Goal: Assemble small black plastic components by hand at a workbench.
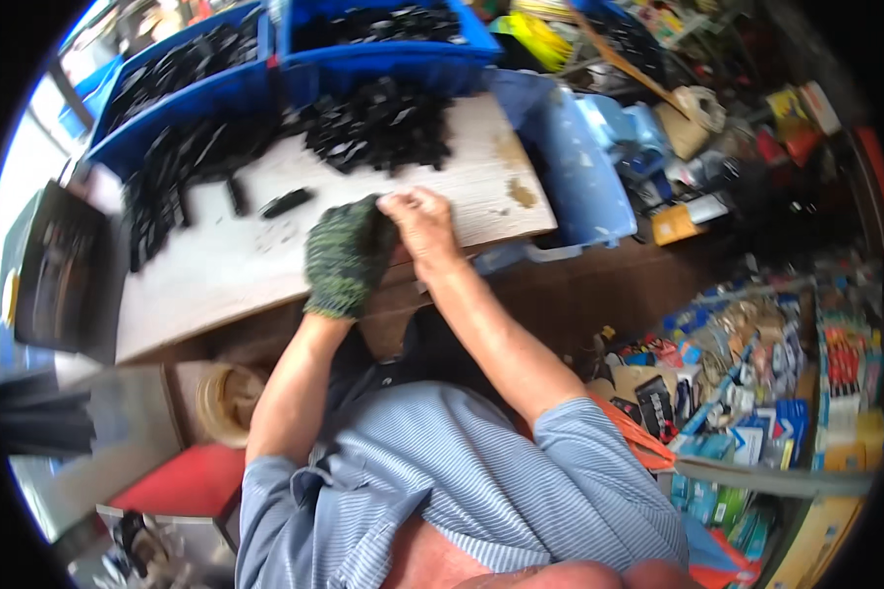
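Observation:
My left hand (349, 255) wears a dark green knitted glove and is held over the front edge of a white worktable (226, 294). Its fingers look curled, and whatever they hold, if anything, is hidden. My bare right hand (424, 231) meets it, with its bent fingertips pressed together beside the end of the glove. No object shows clearly between the two hands. Just beyond them lies a heap of black, glossy pieces (378, 128). A single black piece (287, 202) rests on the tabletop to the left of the glove.
Blue crates (388, 54) of black pieces stand behind the table. More black pieces (167, 187) spread along its left side, near a dark box (59, 270). A light blue bin (575, 167) is at the right. Below are a red seat (182, 481) and shelves of packages (746, 422).

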